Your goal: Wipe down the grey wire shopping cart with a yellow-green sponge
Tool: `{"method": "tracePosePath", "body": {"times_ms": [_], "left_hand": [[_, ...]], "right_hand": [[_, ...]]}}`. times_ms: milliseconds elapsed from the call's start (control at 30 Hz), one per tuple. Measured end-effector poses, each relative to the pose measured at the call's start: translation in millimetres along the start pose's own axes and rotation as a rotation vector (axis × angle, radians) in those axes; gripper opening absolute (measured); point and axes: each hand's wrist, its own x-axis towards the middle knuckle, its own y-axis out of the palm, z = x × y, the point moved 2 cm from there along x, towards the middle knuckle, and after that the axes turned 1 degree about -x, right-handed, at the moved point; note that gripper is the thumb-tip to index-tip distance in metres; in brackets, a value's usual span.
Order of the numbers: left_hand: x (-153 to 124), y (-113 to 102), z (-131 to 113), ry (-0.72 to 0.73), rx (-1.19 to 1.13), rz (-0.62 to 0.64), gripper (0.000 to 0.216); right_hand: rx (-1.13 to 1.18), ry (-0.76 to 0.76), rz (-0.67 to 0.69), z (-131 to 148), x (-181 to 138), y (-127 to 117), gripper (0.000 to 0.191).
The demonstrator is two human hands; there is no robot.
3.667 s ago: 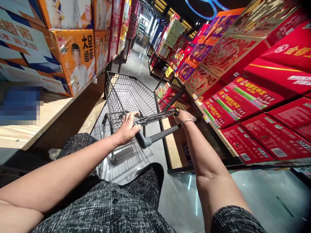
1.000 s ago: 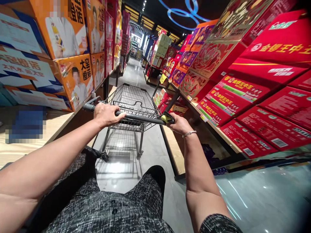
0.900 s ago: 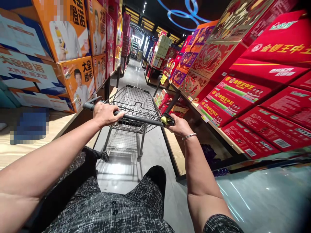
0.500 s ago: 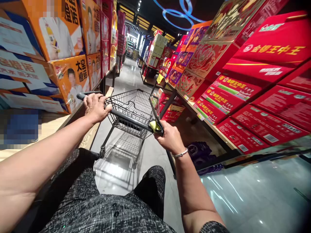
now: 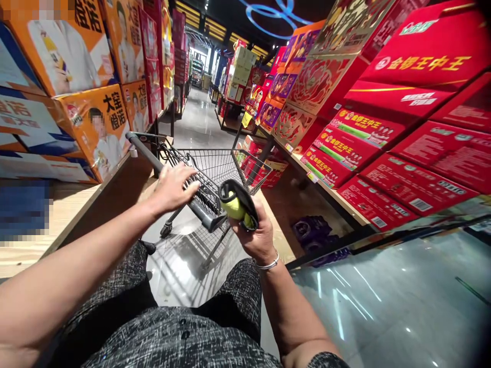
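Observation:
My left hand [image 5: 174,186] lies over the grey handle bar [image 5: 148,153] of a wire shopping cart [image 5: 215,158], its fingers curled over the far side. The cart stands turned at an angle in front of my legs. My right hand [image 5: 256,232] is raised off the handle, closed around a rolled black and lime-yellow bundle [image 5: 235,204]. What kind of thing the bundle is, I cannot make out. It is held just above and right of the handle's near end. A light band circles my right wrist.
Orange drink cartons [image 5: 95,122] are stacked on a wooden platform at left. Red boxes [image 5: 425,168] fill the slanting shelf at right, with purple packages [image 5: 314,232] below. A shiny-floored aisle [image 5: 197,110] runs ahead between the displays.
My right hand has come off the handle, lifting the black and lime-yellow bundle. The cart has swung round, its handle's right end coming nearer me. My left hand has shifted right with the handle.

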Motion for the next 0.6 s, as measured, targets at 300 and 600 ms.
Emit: {"method": "tracePosePath", "body": {"times_ms": [300, 600], "left_hand": [[-49.2, -11.3, -39.2, 0.253, -0.047, 0.220, 0.049], [-69.4, -28.0, -31.2, 0.285, 0.327, 0.190, 0.039]], "right_hand": [[-0.302, 0.152, 0.134, -109.3, -1.0, -2.4, 0.052], [-0.449, 0.227, 0.244, -113.6, 26.5, 1.7, 0.068]]}}
